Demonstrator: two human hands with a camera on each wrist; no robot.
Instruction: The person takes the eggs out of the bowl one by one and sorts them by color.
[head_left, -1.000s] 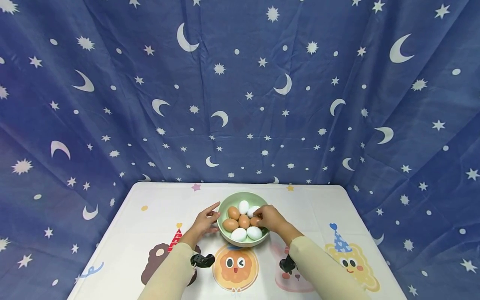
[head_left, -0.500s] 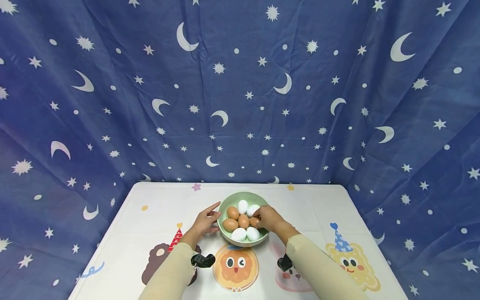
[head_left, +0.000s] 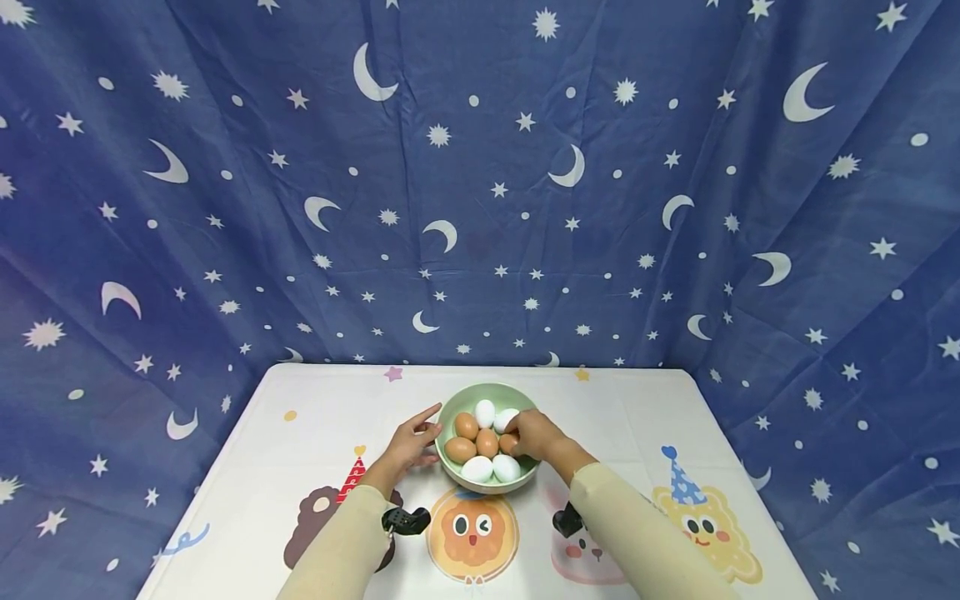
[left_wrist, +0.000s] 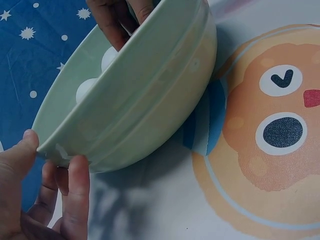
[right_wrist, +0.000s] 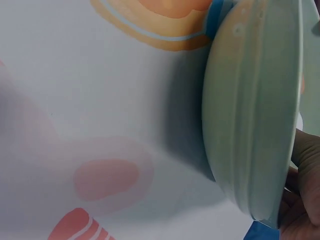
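Pinching a green bowl [head_left: 486, 487] by its rim, on a white table [head_left: 330, 417], with the left hand [head_left: 407, 443]; holding a brown egg [head_left: 509, 445] inside, among other brown and white eggs [head_left: 487, 443], with the right hand [head_left: 536, 435].

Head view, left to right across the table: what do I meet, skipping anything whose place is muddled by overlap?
Blue squiggle print → small orange dot print → left hand → green bowl with eggs in it → right hand → yellow biscuit-shaped print.
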